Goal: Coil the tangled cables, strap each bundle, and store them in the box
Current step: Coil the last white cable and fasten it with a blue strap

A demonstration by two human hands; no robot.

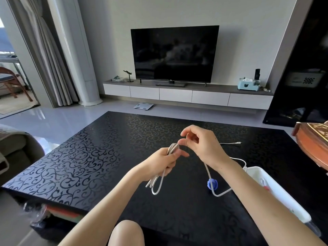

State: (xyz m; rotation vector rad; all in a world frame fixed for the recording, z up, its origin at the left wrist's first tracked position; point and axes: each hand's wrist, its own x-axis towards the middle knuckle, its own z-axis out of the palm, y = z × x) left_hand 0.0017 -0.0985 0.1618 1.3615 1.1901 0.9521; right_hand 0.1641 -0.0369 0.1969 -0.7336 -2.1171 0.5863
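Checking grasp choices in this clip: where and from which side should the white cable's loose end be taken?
Pinch the cable just behind its plug, from above with the right hand. That end lies flat on the table, to the right of that hand, so a top-down grip likely fits best.

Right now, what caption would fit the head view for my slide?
Left hand holds white cable loops; right hand pinches their top, over the black table.

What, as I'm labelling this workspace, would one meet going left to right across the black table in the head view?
The left hand gripping the coiled white cable → blue strap → the cable's loose plug → white box.
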